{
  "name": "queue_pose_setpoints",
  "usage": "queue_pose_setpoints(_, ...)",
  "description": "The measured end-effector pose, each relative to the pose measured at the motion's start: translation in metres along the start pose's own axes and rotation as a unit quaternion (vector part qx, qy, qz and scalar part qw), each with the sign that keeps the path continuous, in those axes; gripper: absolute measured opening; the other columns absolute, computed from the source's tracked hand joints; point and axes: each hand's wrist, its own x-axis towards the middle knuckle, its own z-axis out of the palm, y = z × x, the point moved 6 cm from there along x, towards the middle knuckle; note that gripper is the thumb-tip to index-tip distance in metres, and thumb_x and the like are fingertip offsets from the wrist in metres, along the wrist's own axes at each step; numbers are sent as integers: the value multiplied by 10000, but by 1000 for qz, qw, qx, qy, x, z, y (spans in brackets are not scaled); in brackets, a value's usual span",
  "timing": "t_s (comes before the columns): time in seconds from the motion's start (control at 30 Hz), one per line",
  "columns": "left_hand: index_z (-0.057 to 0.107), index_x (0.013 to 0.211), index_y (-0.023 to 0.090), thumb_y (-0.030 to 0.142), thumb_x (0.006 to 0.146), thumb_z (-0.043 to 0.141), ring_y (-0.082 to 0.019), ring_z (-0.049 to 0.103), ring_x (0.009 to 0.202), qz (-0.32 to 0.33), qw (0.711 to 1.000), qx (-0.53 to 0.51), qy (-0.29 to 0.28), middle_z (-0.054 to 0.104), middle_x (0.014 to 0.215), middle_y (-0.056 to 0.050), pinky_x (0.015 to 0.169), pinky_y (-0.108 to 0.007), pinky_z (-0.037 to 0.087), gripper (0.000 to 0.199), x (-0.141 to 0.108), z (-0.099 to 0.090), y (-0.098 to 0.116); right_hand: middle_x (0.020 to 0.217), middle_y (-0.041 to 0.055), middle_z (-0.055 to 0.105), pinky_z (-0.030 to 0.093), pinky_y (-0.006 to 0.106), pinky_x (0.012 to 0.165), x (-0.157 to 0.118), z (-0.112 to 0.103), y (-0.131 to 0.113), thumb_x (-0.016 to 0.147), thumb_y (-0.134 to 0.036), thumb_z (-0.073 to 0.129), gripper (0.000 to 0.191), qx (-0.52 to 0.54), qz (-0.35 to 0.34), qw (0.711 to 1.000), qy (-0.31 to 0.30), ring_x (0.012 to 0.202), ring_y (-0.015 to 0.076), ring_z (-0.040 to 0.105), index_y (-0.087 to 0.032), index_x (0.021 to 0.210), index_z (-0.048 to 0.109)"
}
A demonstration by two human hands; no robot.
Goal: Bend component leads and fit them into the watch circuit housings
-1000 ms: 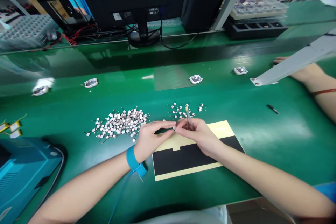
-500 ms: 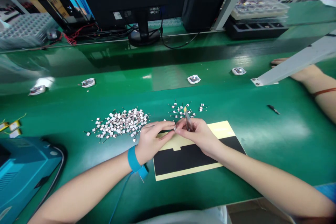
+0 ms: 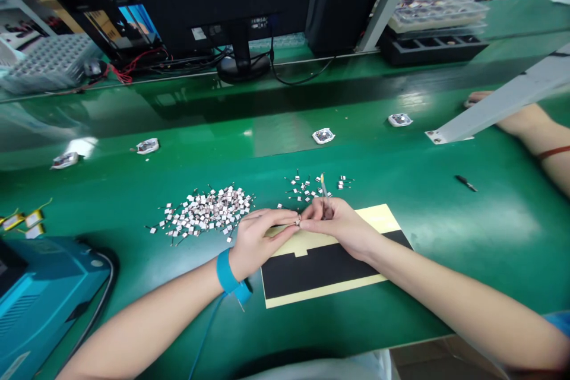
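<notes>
My left hand point(image 3: 260, 234) and my right hand point(image 3: 336, 228) meet above a cream-and-black adhesive sheet point(image 3: 318, 273). Their fingertips pinch a tiny component with a thin wire point(image 3: 297, 221) between them. My right hand also holds slim tweezers point(image 3: 323, 187), whose yellow-marked end sticks up past the fingers. Left of my hands lies a large pile of small square components with wire leads point(image 3: 202, 211). A smaller scatter point(image 3: 307, 189) lies just beyond them. A blue wrist strap point(image 3: 227, 276) circles my left wrist, its cord trailing down.
A co-worker's arm point(image 3: 529, 122) lies at the right, below a pale metal bar point(image 3: 499, 104). Foil-backed pieces point(image 3: 323, 136) dot the green bench. A teal machine point(image 3: 48, 291) sits at the lower left, with yellow-wired pouch cells point(image 3: 22, 221) beyond it. A monitor point(image 3: 240, 12) and stacked trays point(image 3: 434, 27) stand behind.
The tweezers have turned more upright in my right hand. My left fingers have settled lower and flatter against the component. The view has shifted very slightly.
</notes>
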Motion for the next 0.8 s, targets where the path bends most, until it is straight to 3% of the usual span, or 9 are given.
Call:
queue_pose_setpoints(0.17, 589, 887, 160, 212, 729, 629, -140, 672, 714, -37, 999, -26, -9, 695, 795, -40, 672, -234, 550, 171, 2, 2, -5, 727, 8, 607, 418, 273, 710, 1, -4, -3, 609, -287, 716, 285, -32, 6, 999, -25, 722, 124, 567, -155, 639, 465)
queue_pose_setpoints(0.33, 594, 860, 157, 173, 748, 605, -122, 640, 669, 72, 997, 22, -34, 687, 751, -33, 625, -223, 526, 114, 2, 6, 6, 652, -15, 521, 361, 210, 533, -1, -2, -5, 663, -368, 662, 279, -110, -7, 994, -21, 605, 97, 495, -154, 740, 500)
queue_pose_setpoints(0.4, 584, 883, 147, 168, 754, 597, -127, 634, 695, 79, 995, 38, -48, 682, 779, -45, 644, -229, 521, 131, 3, 7, 7, 624, -18, 493, 340, 209, 505, 0, -5, -7, 682, -386, 634, 274, -158, -26, 987, -7, 572, 97, 470, -157, 718, 490)
queue_pose_setpoints(0.5, 565, 924, 153, 139, 794, 532, -132, 623, 768, 44, 995, 74, -46, 669, 825, -46, 699, -242, 510, 134, 5, 6, 1, 577, -22, 438, 296, 227, 491, 2, -17, -17, 704, -359, 602, 227, -266, -81, 959, 55, 508, 95, 391, -163, 669, 493)
queue_pose_setpoints(0.6, 525, 1004, 162, 96, 822, 443, -152, 582, 905, 22, 989, 136, -60, 625, 957, -63, 810, -285, 484, 211, 6, 8, -7, 605, -3, 419, 280, 250, 535, -2, -24, -32, 734, -299, 555, 183, -384, -154, 903, 116, 548, 119, 380, -172, 632, 471)
queue_pose_setpoints(0.67, 499, 1061, 148, 97, 816, 429, -193, 536, 980, 13, 974, 206, -97, 568, 1054, -96, 847, -338, 467, 259, 4, 13, -14, 605, 2, 452, 290, 245, 546, -7, -16, -35, 748, -247, 532, 150, -446, -181, 872, 87, 566, 128, 421, -177, 633, 465)
queue_pose_setpoints(0.8, 509, 1072, 100, 132, 821, 436, -243, 518, 923, 30, 927, 338, -163, 533, 1055, -134, 766, -385, 486, 263, 0, 25, -24, 582, -30, 578, 308, 207, 492, -19, 18, -17, 717, -185, 603, 72, -530, -192, 821, -93, 502, 114, 511, -193, 724, 533)
